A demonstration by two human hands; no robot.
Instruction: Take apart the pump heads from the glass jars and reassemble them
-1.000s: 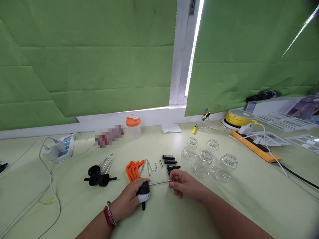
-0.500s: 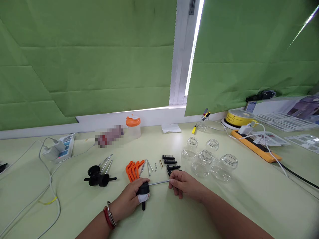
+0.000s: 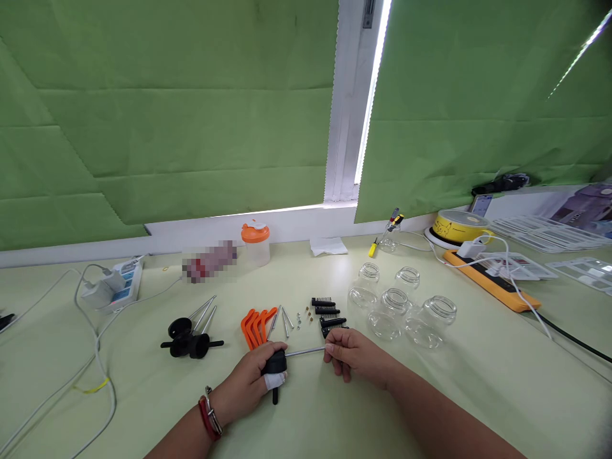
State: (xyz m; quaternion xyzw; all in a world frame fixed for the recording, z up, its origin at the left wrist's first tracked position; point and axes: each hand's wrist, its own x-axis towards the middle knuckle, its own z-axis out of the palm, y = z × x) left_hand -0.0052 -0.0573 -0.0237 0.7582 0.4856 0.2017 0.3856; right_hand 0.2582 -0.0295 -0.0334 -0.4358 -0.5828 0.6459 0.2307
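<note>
My left hand, its thumb wrapped in white, is closed on a black cap with a short black stem pointing toward me. From the cap a thin metal rod runs right, and my right hand pinches its far end between thumb and finger. Just beyond my left hand lie several orange levers, with loose metal pins beside them. Small nuts and brass bits sit near black pieces with springs. Several black caps with rods are at the left.
Several clear glass jars stand beyond my right hand. Farther back are an orange-lidded cup, folded white paper and a jar with screwdrivers. An orange power strip is at the right; white cables cross the left side.
</note>
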